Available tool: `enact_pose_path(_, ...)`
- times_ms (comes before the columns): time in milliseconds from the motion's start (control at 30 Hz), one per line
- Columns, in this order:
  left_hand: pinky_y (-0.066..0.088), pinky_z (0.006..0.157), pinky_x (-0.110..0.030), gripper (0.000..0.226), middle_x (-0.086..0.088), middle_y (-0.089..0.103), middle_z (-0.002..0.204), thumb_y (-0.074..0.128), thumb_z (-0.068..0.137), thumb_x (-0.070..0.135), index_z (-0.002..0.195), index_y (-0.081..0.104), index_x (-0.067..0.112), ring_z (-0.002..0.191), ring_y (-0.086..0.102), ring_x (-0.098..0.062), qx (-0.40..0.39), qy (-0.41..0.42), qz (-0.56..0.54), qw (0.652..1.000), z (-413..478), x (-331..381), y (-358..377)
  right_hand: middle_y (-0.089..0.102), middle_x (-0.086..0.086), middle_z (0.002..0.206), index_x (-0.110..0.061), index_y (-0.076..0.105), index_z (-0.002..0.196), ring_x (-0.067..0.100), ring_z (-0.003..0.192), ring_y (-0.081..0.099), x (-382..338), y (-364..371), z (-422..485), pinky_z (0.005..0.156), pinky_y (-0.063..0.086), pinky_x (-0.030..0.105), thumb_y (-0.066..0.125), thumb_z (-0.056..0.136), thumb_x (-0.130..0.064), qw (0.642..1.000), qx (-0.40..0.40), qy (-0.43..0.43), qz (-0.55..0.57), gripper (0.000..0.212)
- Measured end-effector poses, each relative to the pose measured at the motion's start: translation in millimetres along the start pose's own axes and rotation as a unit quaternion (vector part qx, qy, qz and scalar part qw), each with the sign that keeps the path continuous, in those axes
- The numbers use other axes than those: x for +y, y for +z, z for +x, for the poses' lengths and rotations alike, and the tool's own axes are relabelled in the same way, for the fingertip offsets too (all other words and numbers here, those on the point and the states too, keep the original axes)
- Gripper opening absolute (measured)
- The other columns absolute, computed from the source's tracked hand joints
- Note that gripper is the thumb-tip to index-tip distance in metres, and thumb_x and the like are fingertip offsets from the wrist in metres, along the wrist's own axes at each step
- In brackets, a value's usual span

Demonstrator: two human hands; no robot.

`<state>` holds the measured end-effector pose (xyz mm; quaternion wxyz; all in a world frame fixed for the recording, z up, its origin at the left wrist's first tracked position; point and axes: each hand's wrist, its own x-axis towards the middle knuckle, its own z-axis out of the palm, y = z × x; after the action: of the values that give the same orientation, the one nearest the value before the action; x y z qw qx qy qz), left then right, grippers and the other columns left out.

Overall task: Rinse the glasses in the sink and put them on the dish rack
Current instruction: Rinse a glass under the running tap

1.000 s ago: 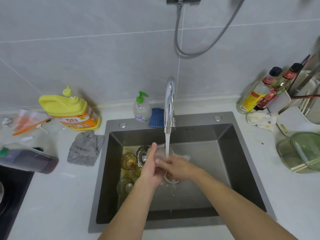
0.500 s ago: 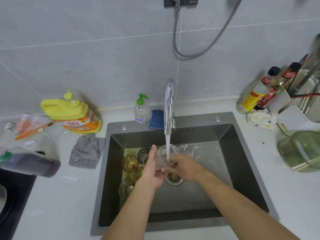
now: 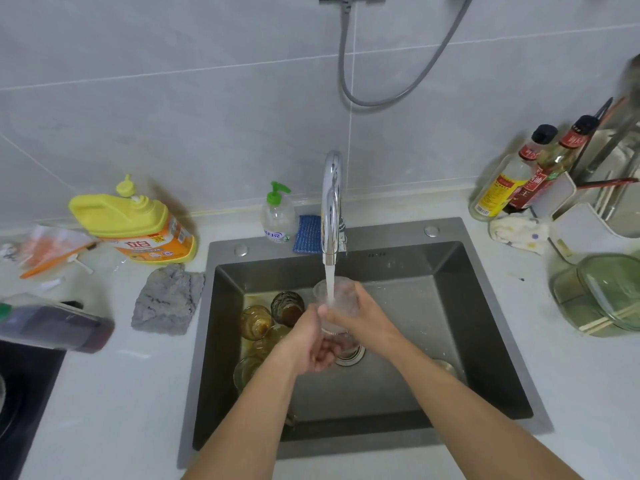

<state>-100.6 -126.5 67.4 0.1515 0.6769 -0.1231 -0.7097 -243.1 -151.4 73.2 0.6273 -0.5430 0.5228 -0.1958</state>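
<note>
2 bare forearms reach from the near edge over the steel sink (image 3: 398, 393). The left hand (image 3: 308, 344) cups the base of a clear glass (image 3: 341, 299), fingers curled under and around it; the right hand (image 3: 367, 318) wraps its side, thumb and fingers closed on the wall. The glass is held roughly upright above the drain (image 3: 351, 355), mouth up, with the water stream (image 3: 329, 282) from the faucet (image 3: 331, 202) falling into it. A cluster of amber glasses (image 3: 258, 322) sits on the sink floor just left of the hands. Left of the sink on the counter lies a grey cloth (image 3: 166, 301). At the back stand a yellow detergent jug (image 3: 135, 223), a soap pump bottle (image 3: 277, 216) and a blue sponge (image 3: 308, 233); 2 sauce bottles (image 3: 502, 188) stand far right.
</note>
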Motion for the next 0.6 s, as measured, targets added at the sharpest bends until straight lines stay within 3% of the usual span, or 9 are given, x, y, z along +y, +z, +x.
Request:
enact_pose_path(67, 0.038, 0.044, -0.023, 0.077, 0.003, 0.056, 0.052, 0.016, 0.104, 0.069, 0.086, 0.063, 0.011, 0.041, 0.044, -0.011, 0.081, 0.064, 0.09, 0.991, 5.9, -0.9, 3.9, 0.057, -0.008, 0.129, -0.028, 0.047, 0.139, 0.012, 0.12, 0.059, -3.5, 4.7, 5.5, 0.091, 0.054, 0.034, 0.066, 0.08, -0.075, 0.999, 0.027, 0.023, -0.021, 0.078)
enact_pose_path(100, 0.045, 0.05, -0.027, 0.076, 0.001, 0.058, 0.055, 0.013, 0.104, 0.069, 0.087, 0.063, 0.013, 0.044, 0.05, -0.014, 0.11, 0.096, 0.1, 0.984, 10.0, 0.5, 5.3, 0.06, -0.005, 0.127, -0.027, 0.051, 0.137, 0.016, 0.118, 0.062, -6.4, 6.7, 8.8, 0.092, 0.056, 0.04, 0.056, 0.08, -0.084, 0.998, 0.034, 0.039, -0.026, 0.081)
enact_pose_path(200, 0.062, 0.089, -0.047, 0.095, -0.015, 0.078, 0.093, 0.009, 0.085, 0.091, 0.108, 0.072, 0.024, 0.087, 0.077, -0.03, 0.128, 0.152, 0.013, 0.98, 27.9, -2.3, 9.8, 0.066, 0.002, 0.122, -0.028, 0.059, 0.131, 0.015, 0.101, 0.064, -6.7, 11.4, 16.7, 0.093, 0.054, 0.035, 0.018, 0.09, -0.087, 0.997, 0.044, 0.065, -0.026, 0.083)
enact_pose_path(267, 0.06, 0.093, -0.056, 0.104, -0.016, 0.075, 0.117, 0.013, 0.075, 0.098, 0.129, 0.068, 0.028, 0.107, 0.073, -0.038, 0.145, 0.155, -0.062, 0.975, 47.6, -10.0, 10.8, 0.066, 0.009, 0.129, -0.027, 0.047, 0.144, 0.022, 0.099, 0.061, -6.3, 14.0, 16.6, 0.099, 0.052, 0.045, 0.003, 0.086, -0.089, 0.992, 0.048, 0.094, -0.073, 0.096)
enact_pose_path(333, 0.062, 0.09, -0.053, 0.091, -0.015, 0.068, 0.131, 0.02, 0.083, 0.09, 0.137, 0.062, 0.029, 0.113, 0.069, -0.037, 0.157, 0.142, -0.119, 0.97, 37.2, -7.7, 14.2, 0.065, 0.011, 0.13, -0.024, 0.038, 0.146, 0.028, 0.107, 0.065, -8.4, 15.3, 8.5, 0.102, 0.05, 0.049, 0.005, 0.088, -0.087, 0.987, 0.036, 0.089, -0.127, 0.091)
enact_pose_path(400, 0.064, 0.069, -0.036, 0.073, -0.014, 0.072, 0.122, 0.025, 0.101, 0.073, 0.125, 0.069, 0.019, 0.098, 0.072, -0.029, 0.131, 0.125, -0.209, 0.961, 19.0, -2.3, 16.3, 0.065, 0.005, 0.125, -0.023, 0.038, 0.136, 0.023, 0.103, 0.068, -7.3, 13.3, 2.8, 0.091, 0.055, 0.044, 0.026, 0.091, -0.083, 0.986, 0.026, 0.058, -0.154, 0.076)
enact_pose_path(467, 0.058, 0.062, -0.033, 0.065, -0.014, 0.075, 0.115, 0.027, 0.108, 0.06, 0.114, 0.075, 0.016, 0.093, 0.072, -0.028, 0.109, 0.123, -0.235, 0.958, 16.8, 0.0, 17.7, 0.063, -0.001, 0.122, -0.026, 0.039, 0.135, 0.012, 0.09, 0.065, -7.7, 9.7, -0.4, 0.077, 0.054, 0.034, 0.048, 0.084, -0.084, 0.99, 0.02, 0.043, -0.13, 0.077)
enact_pose_path(533, 0.056, 0.075, -0.037, 0.061, -0.014, 0.074, 0.12, 0.034, 0.104, 0.067, 0.112, 0.075, 0.022, 0.102, 0.07, -0.028, 0.105, 0.138, -0.224, 0.959, 10.3, 3.1, 26.9, 0.062, 0.001, 0.126, -0.03, 0.038, 0.141, 0.007, 0.088, 0.061, -8.1, 10.0, 1.9, 0.074, 0.052, 0.029, 0.052, 0.087, -0.078, 0.996, 0.036, 0.052, -0.07, 0.073)
enact_pose_path(600, 0.055, 0.096, -0.048, 0.06, -0.008, 0.07, 0.127, 0.055, 0.084, 0.082, 0.118, 0.069, 0.034, 0.115, 0.066, -0.027, 0.102, 0.181, -0.169, 0.963, 10.5, 4.9, 36.2, 0.05, 0.008, 0.148, -0.028, 0.038, 0.151, 0.021, 0.125, 0.056, -3.4, 11.9, 10.2, 0.102, 0.047, 0.041, 0.031, 0.099, -0.069, 0.993, 0.071, 0.071, -0.068, 0.066)
